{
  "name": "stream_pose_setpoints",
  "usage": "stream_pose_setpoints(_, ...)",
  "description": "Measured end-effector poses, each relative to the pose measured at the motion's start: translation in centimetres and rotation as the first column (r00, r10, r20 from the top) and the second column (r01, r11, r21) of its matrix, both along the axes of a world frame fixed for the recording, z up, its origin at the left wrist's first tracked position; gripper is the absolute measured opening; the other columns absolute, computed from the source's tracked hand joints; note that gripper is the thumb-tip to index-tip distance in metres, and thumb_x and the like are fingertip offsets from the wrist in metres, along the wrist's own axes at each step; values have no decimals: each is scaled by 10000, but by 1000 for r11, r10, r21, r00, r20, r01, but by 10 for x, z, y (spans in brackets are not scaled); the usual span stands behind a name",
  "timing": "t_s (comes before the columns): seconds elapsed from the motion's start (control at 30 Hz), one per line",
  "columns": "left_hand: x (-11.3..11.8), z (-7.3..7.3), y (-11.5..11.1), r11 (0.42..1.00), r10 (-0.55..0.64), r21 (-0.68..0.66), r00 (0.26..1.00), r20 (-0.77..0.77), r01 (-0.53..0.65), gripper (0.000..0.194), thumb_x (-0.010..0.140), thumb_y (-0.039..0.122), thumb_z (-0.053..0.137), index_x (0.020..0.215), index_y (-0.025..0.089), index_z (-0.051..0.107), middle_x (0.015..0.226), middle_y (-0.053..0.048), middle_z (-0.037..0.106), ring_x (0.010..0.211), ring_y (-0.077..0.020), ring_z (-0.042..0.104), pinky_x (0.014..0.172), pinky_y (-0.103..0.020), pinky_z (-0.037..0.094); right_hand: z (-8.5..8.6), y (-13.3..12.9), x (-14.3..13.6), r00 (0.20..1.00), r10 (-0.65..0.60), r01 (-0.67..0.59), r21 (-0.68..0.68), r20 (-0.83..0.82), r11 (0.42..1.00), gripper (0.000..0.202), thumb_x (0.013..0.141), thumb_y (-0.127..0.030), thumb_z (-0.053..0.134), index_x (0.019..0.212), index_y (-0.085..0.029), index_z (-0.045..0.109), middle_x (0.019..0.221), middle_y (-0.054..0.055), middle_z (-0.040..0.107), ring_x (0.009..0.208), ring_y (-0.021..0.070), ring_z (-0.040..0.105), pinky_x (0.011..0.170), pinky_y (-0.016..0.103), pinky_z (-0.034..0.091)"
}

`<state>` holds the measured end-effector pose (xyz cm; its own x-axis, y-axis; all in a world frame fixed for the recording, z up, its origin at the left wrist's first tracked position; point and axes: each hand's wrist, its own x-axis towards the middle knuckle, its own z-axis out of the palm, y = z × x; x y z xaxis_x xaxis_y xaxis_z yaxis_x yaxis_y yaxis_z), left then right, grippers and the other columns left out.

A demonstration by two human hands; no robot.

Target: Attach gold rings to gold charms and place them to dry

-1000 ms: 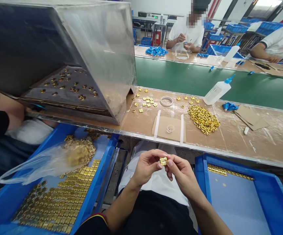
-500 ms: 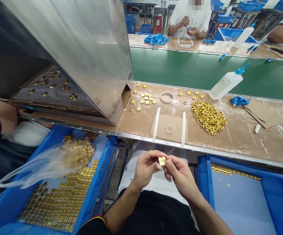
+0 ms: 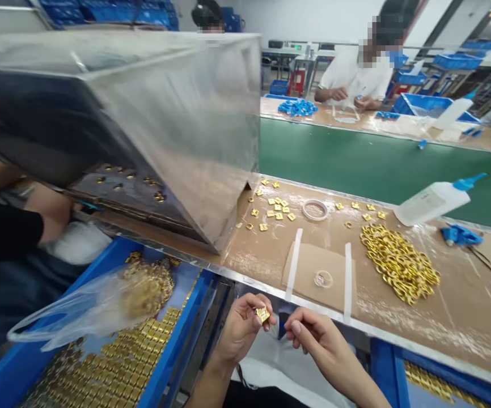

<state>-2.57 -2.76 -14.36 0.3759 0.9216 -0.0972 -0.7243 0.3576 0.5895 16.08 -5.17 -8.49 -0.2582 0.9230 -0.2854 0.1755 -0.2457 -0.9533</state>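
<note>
My left hand (image 3: 240, 330) pinches a small square gold piece (image 3: 262, 315) between thumb and fingertips, in front of the bench edge. To the right of it, slightly apart, my right hand (image 3: 320, 345) has its fingers curled and drawn together near the thumb; whatever sits between them, if anything, is too small to see. Beyond both hands lies a cardboard pad (image 3: 303, 271) held down by white tape strips, with small clear rings (image 3: 322, 279) on it. A pile of gold rings (image 3: 398, 262) lies to the right, and several gold square pieces (image 3: 278, 207) are scattered at the back.
A metal hood (image 3: 186, 124) stands on the left of the bench. Below it, a blue tray (image 3: 186, 334) holds rows of gold pieces and a plastic bag (image 3: 101, 306). A white bottle (image 3: 432, 201) leans by the green belt (image 3: 356, 150). A co-worker (image 3: 351, 82) sits across.
My hands have come apart; the gold square piece stays in my left hand and my right has let go of it. The view has tilted up and shifted left.
</note>
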Motion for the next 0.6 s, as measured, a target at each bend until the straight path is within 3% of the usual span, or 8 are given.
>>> stream_pose_setpoints(0.1, -29, -7, -5, 991, 105, -77, 994, -23, -107, 255, 676, 345, 946, 829, 207, 797, 836, -28, 718, 684, -94, 689, 612, -164, 454, 2, 20, -22, 985, 118, -132, 105, 129, 986, 505, 997, -614, 476, 816, -179, 660, 720, 48, 662, 671, 173, 607, 624, 266, 466)
stream_pose_setpoints(0.2, -58, -17, -18, 955, 248, -151, 967, -63, -255, 320, 623, 382, 969, 820, 192, 803, 830, -35, 730, 669, -89, 676, 628, -171, 460, 8, 40, -58, 945, 215, -275, 243, 245, 930, 380, 1028, -462, 465, 847, -192, 662, 731, 38, 676, 666, 173, 622, 614, 257, 475)
stream_pose_setpoints(0.27, -76, -24, -28, 917, 334, -195, 937, -100, -347, 356, 603, 406, 975, 826, 184, 807, 836, -40, 741, 678, -96, 678, 649, -182, 475, 16, 55, -92, 909, 278, -383, 357, 312, 852, 279, 1032, -355, 467, 929, -195, 670, 805, 48, 705, 710, 178, 662, 637, 254, 504)
stream_pose_setpoints(0.33, -90, -29, -36, 879, 397, -230, 908, -132, -418, 384, 595, 428, 974, 834, 178, 808, 830, -44, 747, 685, -108, 679, 660, -196, 487, 27, 72, -138, 858, 307, -488, 466, 412, 738, 208, 1023, -265, 479, 1062, -190, 668, 947, 82, 729, 813, 197, 704, 709, 272, 545)
stream_pose_setpoints(0.4, -100, -32, -43, 850, 440, -244, 884, -157, -467, 401, 590, 440, 974, 841, 175, 808, 816, -47, 747, 683, -117, 675, 666, -214, 496, 38, 95, -192, 774, 245, -583, 507, 583, 635, 228, 1009, -211, 505, 1176, -178, 657, 1085, 131, 723, 922, 241, 717, 817, 341, 570)
stream_pose_setpoints(0.43, -104, -32, -45, 842, 453, -241, 875, -169, -482, 398, 593, 437, 974, 841, 174, 808, 817, -50, 746, 683, -120, 672, 673, -223, 500, 43, 109, -220, 719, 181, -613, 489, 671, 621, 274, 1007, -191, 507, 1246, -167, 639, 1185, 168, 701, 1010, 271, 711, 866, 376, 572)
stream_pose_setpoints(0.53, -112, -32, -52, 838, 477, -200, 860, -180, -507, 367, 609, 430, 969, 828, 180, 812, 834, -57, 739, 669, -122, 666, 666, -237, 502, 52, 154, -286, 543, -83, -564, 436, 836, 701, 421, 1009, -97, 426, 1402, -114, 576, 1478, 277, 533, 1318, 360, 578, 1015, 468, 516)
stream_pose_setpoints(0.6, -117, -32, -55, 845, 489, -161, 858, -156, -510, 349, 607, 433, 968, 810, 193, 816, 822, -54, 730, 636, -119, 660, 622, -232, 486, 52, 180, -306, 435, -186, -470, 398, 881, 787, 488, 1006, -52, 324, 1443, -42, 543, 1520, 331, 465, 1407, 408, 490, 1048, 555, 473)
